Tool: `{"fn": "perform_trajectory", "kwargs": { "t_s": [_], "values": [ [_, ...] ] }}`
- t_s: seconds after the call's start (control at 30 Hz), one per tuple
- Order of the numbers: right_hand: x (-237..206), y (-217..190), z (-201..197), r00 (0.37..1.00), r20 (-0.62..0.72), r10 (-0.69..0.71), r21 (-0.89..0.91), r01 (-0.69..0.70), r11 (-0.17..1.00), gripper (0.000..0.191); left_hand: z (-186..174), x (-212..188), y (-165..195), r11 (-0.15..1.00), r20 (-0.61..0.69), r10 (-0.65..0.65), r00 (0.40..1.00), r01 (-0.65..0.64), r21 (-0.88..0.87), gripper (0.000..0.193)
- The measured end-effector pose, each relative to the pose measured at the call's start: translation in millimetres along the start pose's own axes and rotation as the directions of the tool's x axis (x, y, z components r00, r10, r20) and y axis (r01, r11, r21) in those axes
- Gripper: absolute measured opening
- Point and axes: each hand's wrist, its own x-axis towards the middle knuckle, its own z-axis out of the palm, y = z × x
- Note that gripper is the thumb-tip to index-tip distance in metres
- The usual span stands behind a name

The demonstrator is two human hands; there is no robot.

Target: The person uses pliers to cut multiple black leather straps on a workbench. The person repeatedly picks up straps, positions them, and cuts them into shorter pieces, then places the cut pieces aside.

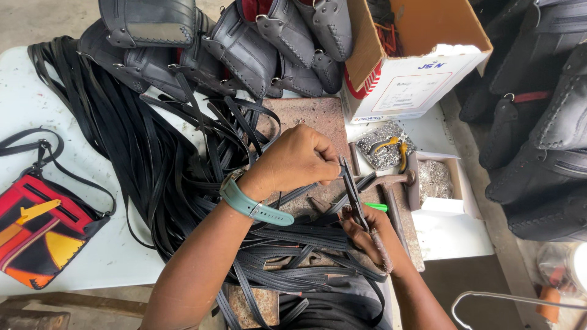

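My left hand (299, 160) grip: pinched shut on top of 1 black strap (353, 194) | right hand (370, 235) grip: closed on its lower end, over the rusty plate (306, 116) on the surface | best held taut and flat, I judge, clear of the strap pile (153, 159)

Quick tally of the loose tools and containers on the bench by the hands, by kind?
Hammer: 1
Yellow-handled pliers: 1
Green-handled tool: 1
Cardboard box: 1
Small open box of metal bits: 1
Colourful bag: 1
Total: 6
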Motion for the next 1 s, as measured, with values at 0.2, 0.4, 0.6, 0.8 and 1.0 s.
{"fn": "perform_trajectory", "kwargs": {
  "t_s": [0.2, 0.4, 0.6, 0.8, 1.0],
  "values": [
    [4.1, 23.5, 9.9, 0.992, -0.038, 0.116, 0.227, -0.104, 0.968, 0.019, -5.5, 6.5, -37.9, 0.997, -0.098, -0.002, 0.995, -0.006, -0.082, 0.016],
    [-1.5, 31.3, 16.3, 0.999, -0.045, 0.016, 0.457, 0.006, 0.890, 0.027, -56.7, 1.5, -99.1, 0.754, -0.710, 0.085, 0.698, 0.421, 0.504, 0.019],
    [3.0, 15.1, 21.6, 0.991, -0.077, 0.105, 0.467, -0.058, 0.882, 0.026, 87.2, -30.1, -126.3, 0.753, -0.174, 0.085, 0.981, 0.051, 0.656, 0.009],
    [0.7, 10.7, 20.4, 0.982, -0.120, 0.148, 0.332, -0.101, 0.938, 0.034, 99.1, -26.0, -129.8, 0.890, -0.298, 0.060, 0.953, 0.084, 0.447, 0.008],
    [10.3, 14.3, 34.7, 0.961, -0.209, 0.179, 0.156, -0.147, 0.977, 0.030, 57.4, -20.8, -79.5, 0.911, -0.355, -0.231, 0.906, 0.073, -0.405, 0.021]
  ]
}}
